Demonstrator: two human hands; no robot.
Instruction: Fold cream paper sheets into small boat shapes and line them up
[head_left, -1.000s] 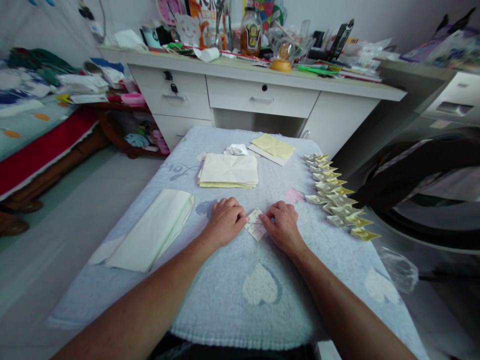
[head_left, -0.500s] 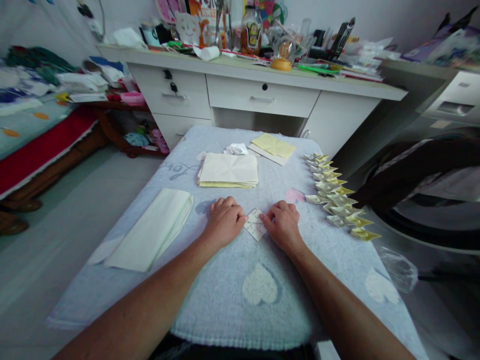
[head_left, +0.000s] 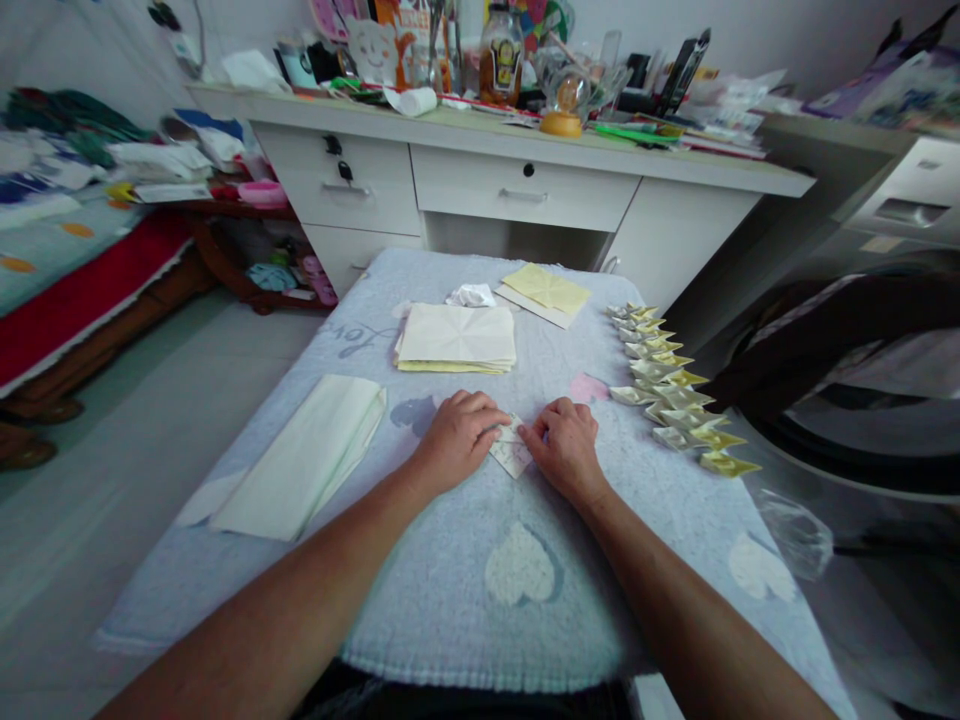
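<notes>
A small folded square of patterned paper [head_left: 513,458] lies turned like a diamond on the cloth-covered table [head_left: 420,620]. My left hand [head_left: 463,436] reaches over its upper left side, thumb and fingertips closed together on the paper. On the opposite corner, my right hand [head_left: 564,444] pinches the edge, its other fingers curled under. To the right stand several folded paper boats [head_left: 667,395] in a slanting row, white and yellow. Just beyond my hands rests a stack of creased paper sheets [head_left: 456,335].
A long folded paper [head_left: 304,455] lies at the left. At the back are a crumpled paper [head_left: 470,295] and yellow sheets [head_left: 547,288]. Behind the table stands a white desk [head_left: 525,190] with a jar [head_left: 501,60]. A front-loading washing machine [head_left: 892,330] is on the right.
My left hand has shifted slightly right and up, its fingers now reaching over the top of the folded paper. My right hand stays almost in place.
</notes>
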